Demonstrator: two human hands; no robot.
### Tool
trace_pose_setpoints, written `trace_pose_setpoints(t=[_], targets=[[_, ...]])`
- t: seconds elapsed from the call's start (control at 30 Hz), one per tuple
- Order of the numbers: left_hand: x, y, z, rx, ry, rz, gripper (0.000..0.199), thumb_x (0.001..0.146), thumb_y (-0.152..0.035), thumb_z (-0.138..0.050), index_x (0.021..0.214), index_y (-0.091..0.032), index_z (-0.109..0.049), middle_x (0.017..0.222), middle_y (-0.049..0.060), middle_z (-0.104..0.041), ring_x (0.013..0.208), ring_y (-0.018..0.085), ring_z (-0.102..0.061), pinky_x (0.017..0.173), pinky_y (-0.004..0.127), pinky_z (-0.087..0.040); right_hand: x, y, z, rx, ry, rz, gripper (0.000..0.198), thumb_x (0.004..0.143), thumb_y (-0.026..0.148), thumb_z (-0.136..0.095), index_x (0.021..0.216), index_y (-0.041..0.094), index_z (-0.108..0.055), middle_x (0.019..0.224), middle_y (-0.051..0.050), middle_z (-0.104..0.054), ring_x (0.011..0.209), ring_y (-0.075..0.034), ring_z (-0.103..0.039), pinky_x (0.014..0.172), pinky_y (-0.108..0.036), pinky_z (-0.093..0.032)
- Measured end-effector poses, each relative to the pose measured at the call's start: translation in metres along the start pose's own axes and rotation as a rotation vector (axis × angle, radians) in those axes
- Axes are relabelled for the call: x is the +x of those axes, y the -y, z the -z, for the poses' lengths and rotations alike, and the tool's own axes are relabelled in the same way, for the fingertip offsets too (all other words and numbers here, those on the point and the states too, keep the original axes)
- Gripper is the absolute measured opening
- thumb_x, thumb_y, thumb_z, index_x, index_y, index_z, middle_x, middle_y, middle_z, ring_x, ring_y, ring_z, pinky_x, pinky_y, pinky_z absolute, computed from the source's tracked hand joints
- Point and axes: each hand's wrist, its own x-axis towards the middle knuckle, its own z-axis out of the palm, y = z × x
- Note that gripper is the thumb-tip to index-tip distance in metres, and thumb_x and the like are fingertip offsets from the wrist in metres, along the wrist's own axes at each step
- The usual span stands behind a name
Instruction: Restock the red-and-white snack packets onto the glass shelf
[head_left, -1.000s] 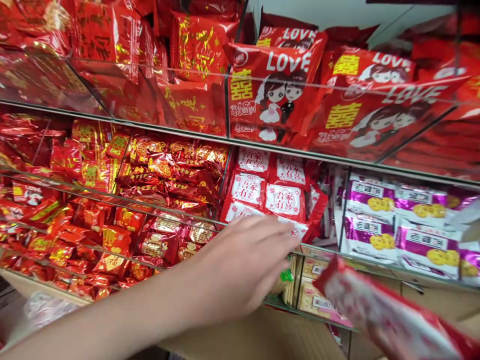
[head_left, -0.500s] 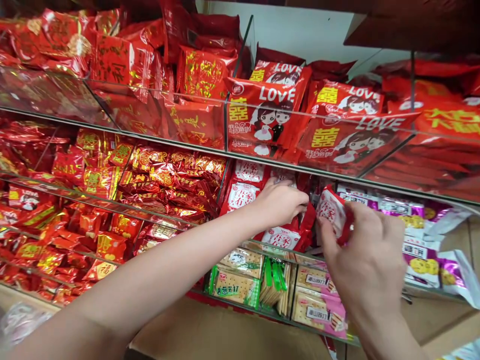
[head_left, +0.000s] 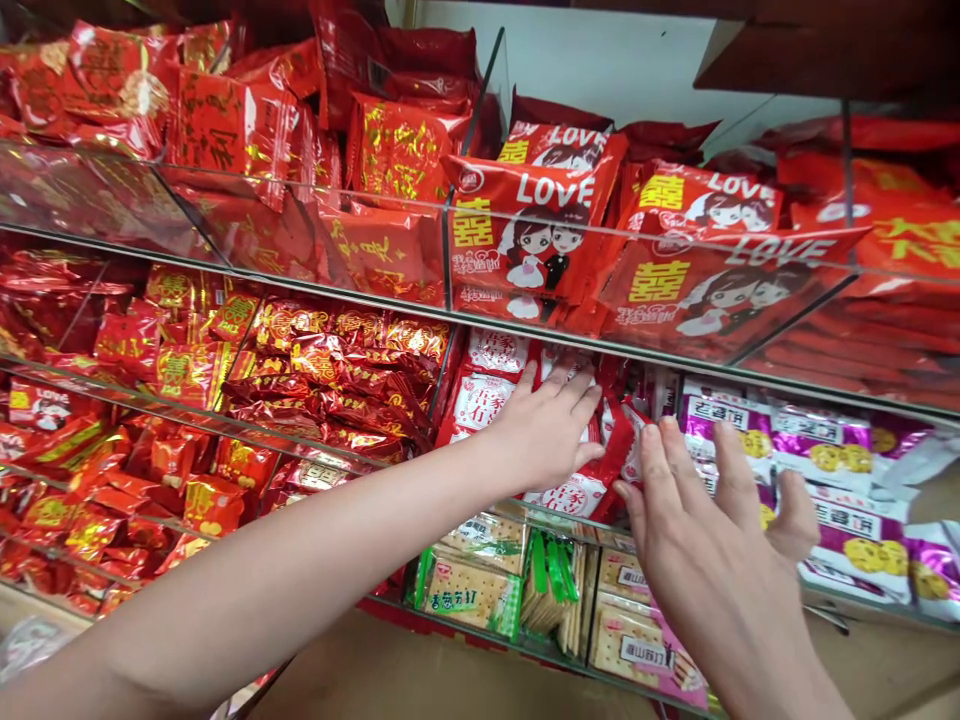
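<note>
My left hand (head_left: 546, 432) lies palm down with spread fingers on the red-and-white snack packets (head_left: 480, 398) in a middle-shelf compartment. It is open and grips nothing. At the compartment's right side, my right hand (head_left: 712, 540) has its fingers stretched out and its thumb apart. Its fingertips are at a red-and-white packet (head_left: 633, 438) standing on edge there; whether they touch it I cannot tell. Right of that hand lie purple-and-white cookie packets (head_left: 862, 535).
Above is a clear-fronted shelf with red LOVE packets (head_left: 540, 235). Shiny red packets (head_left: 322, 350) fill compartments to the left. Below sit green-edged cracker packs (head_left: 469, 590) and pink-edged cracker packs (head_left: 626, 650). A glass shelf edge (head_left: 525, 322) runs just above my hands.
My right hand has let go of the red-and-white packet, which now stands in the compartment, and its fingers have straightened. My left hand's fingers have flattened and spread over the packets.
</note>
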Motion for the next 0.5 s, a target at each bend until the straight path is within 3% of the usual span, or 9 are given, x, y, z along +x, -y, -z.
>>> trace_pose_setpoints(t=[0.1,0.17,0.3,0.4,0.5], targets=[[-0.001,-0.001,0.0,0.022,0.069,0.018,0.061,0.088,-0.043,-0.047,0.136,-0.006,-0.036,0.145,0.015,-0.035,0.131,0.033,-0.029,0.107,0.056,-0.022,0.004,0.002,-0.001,-0.105,0.024,0.016,0.043,0.092,0.025,-0.038,0.13,0.004,-0.044,0.141,-0.015,-0.037,0.134,-0.04,-0.016,0.101,-0.062,-0.017],[-0.003,-0.002,0.003,0.055,0.047,0.053,0.058,0.089,-0.04,-0.045,0.135,-0.006,-0.037,0.144,0.016,-0.036,0.13,0.033,-0.03,0.107,0.055,-0.022,0.003,0.005,0.004,-0.127,0.016,0.032,0.045,0.091,0.025,-0.039,0.131,0.004,-0.043,0.143,-0.016,-0.033,0.134,-0.039,-0.017,0.099,-0.059,-0.023],[-0.003,-0.001,0.013,0.115,-0.032,0.174,0.038,0.089,-0.019,-0.041,0.122,-0.005,-0.053,0.128,0.018,-0.052,0.116,0.034,-0.045,0.09,0.048,-0.042,-0.01,0.008,0.015,-0.062,0.015,-0.005,0.046,0.09,0.023,-0.033,0.135,0.018,-0.042,0.136,-0.01,-0.044,0.127,-0.038,-0.033,0.086,-0.056,-0.035],[0.006,0.004,0.024,0.107,-0.016,0.207,0.027,0.08,-0.006,-0.043,0.093,-0.008,-0.067,0.102,0.016,-0.065,0.1,0.033,-0.056,0.076,0.042,-0.047,-0.009,0.005,0.012,-0.141,0.08,0.03,0.041,0.089,0.023,-0.03,0.118,0.02,-0.06,0.129,-0.009,-0.052,0.107,-0.038,-0.049,0.07,-0.051,-0.039],[0.018,0.008,0.031,0.071,0.025,0.237,0.029,0.075,-0.002,-0.045,0.094,-0.011,-0.065,0.086,0.012,-0.068,0.086,0.027,-0.062,0.072,0.039,-0.049,0.004,0.001,0.007,-0.232,0.149,0.121,0.036,0.089,0.024,-0.036,0.095,0.013,-0.069,0.122,-0.01,-0.058,0.087,-0.034,-0.052,0.06,-0.043,-0.036]])
